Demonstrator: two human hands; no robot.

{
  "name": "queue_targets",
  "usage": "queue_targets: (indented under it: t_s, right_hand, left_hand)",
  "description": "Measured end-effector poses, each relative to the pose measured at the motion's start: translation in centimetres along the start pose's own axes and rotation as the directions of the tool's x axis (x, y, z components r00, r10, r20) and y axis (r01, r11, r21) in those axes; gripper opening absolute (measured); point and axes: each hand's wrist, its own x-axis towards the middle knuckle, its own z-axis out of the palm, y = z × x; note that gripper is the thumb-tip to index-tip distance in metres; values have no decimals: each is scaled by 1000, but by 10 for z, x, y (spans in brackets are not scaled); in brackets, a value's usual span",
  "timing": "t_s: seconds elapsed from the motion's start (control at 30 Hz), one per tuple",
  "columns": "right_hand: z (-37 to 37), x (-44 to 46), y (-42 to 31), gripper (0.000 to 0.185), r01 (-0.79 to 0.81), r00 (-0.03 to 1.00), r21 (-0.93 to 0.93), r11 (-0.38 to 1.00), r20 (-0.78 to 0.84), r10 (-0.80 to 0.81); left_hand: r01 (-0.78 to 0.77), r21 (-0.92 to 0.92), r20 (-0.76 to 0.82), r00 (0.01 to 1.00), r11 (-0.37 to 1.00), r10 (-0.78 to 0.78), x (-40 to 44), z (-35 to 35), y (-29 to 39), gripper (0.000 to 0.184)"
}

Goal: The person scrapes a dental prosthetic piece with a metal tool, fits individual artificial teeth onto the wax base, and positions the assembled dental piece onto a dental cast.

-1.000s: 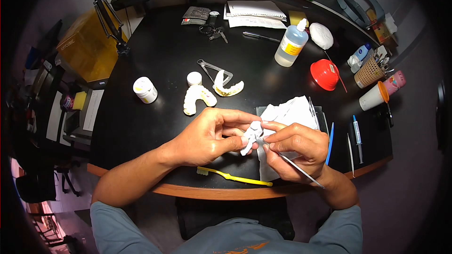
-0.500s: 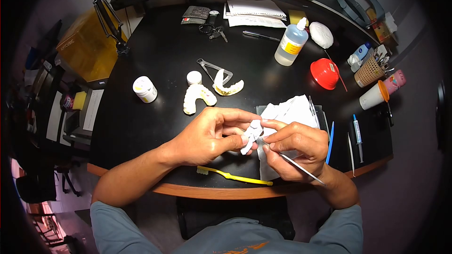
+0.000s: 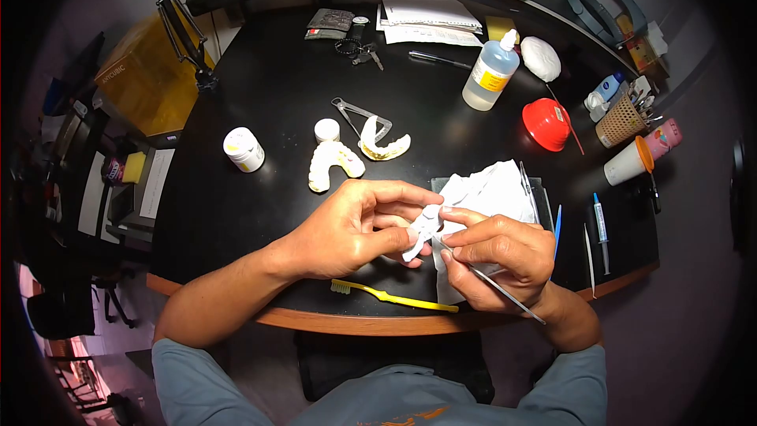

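Note:
My left hand (image 3: pixel 347 229) pinches a small white irregular piece (image 3: pixel 424 229) between thumb and fingers. It looks like crumpled tissue or a small cast; I cannot tell which. My right hand (image 3: pixel 505 252) grips a thin metal dental instrument (image 3: pixel 509 295) like a pen. The instrument's tip meets or nearly touches the white piece, and its handle slants down to the right. Under and behind the right hand lies a white paper towel (image 3: pixel 489 185) on a dark slab. A yellow toothbrush (image 3: pixel 394 297) lies below the hands, near the desk's front edge.
Two dental arch models (image 3: pixel 335 164) sit ahead of my left hand, beside a metal caliper (image 3: pixel 347 114) and a white jar (image 3: pixel 244 150). Farther back stand a liquid bottle (image 3: pixel 490 75) and a red bowl (image 3: pixel 546 125). A syringe (image 3: pixel 602 229) lies at the right.
Both hands keep their hold, almost in the same place. My right hand has shifted very slightly, and the instrument's handle is a little lower. The desk items appear shifted slightly right in view.

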Motion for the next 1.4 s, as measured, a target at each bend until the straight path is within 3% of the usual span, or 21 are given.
queue_targets:
  t_s: [0.13,0.43,0.73,0.83,1.13,1.23,1.4]
  right_hand:
    - [-1,1,0,13,11,1000,-24,1000,11,-10]
    - [-1,1,2,13,3,1000,-4,1000,10,-3]
    - [-5,2,2,20,-1,997,28,1000,73,-1]
    - [-2,1,4,12,-4,1000,29,1000,30,3]
    - [-5,1,4,11,-6,999,43,999,40,4]
    - [-6,1,4,11,-3,999,31,1000,54,1]
    - [-11,5,0,17,-11,995,59,998,100,5]
  left_hand:
    - [-77,52,-16,997,996,78,1,1,-4,51]
    - [-69,89,-79,994,994,76,1,4,-3,52]
    - [-41,68,-12,999,997,42,1,-3,-5,54]
    - [-43,38,-7,999,998,44,2,-4,-7,55]
    - [-80,32,22,997,996,80,1,-4,-7,50]
    - [-10,13,41,999,1000,10,0,-4,0,55]
    - [-29,11,40,999,1000,29,0,-5,-1,56]
